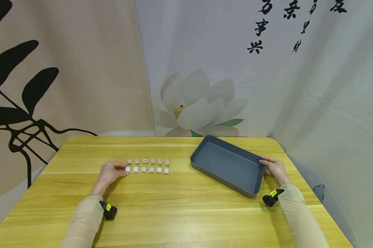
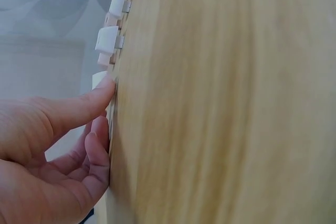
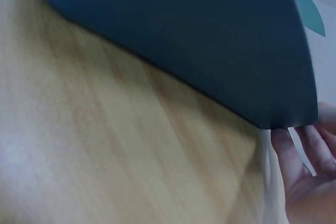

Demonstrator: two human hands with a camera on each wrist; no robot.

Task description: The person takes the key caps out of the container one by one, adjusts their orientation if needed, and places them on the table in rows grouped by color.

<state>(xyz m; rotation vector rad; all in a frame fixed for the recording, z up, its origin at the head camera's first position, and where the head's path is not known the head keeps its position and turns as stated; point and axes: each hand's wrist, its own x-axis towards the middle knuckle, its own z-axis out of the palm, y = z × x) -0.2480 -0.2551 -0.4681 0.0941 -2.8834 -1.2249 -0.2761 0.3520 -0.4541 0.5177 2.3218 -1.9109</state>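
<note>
Two short rows of small keycaps lie left of centre in the head view, a pinkish row [image 1: 145, 161] behind a white row [image 1: 151, 169]. My left hand [image 1: 111, 173] is at the left end of the front row, pinching the end white keycap [image 1: 128, 169] between thumb and fingers. In the left wrist view the thumb [image 2: 89, 106] partly covers this keycap [image 2: 98, 78]. On the right, a dark grey rectangular tray [image 1: 226, 165] stands at an angle. My right hand [image 1: 275, 169] grips its right corner, with fingers [image 3: 286, 150] against the outer wall.
The wooden table [image 1: 174, 213] carries the keycaps and tray, with bare wood between them and in front. Behind the table hangs a printed cloth [image 1: 198, 34] with a lotus and dark writing. Each wrist bears a small black camera [image 1: 110, 210].
</note>
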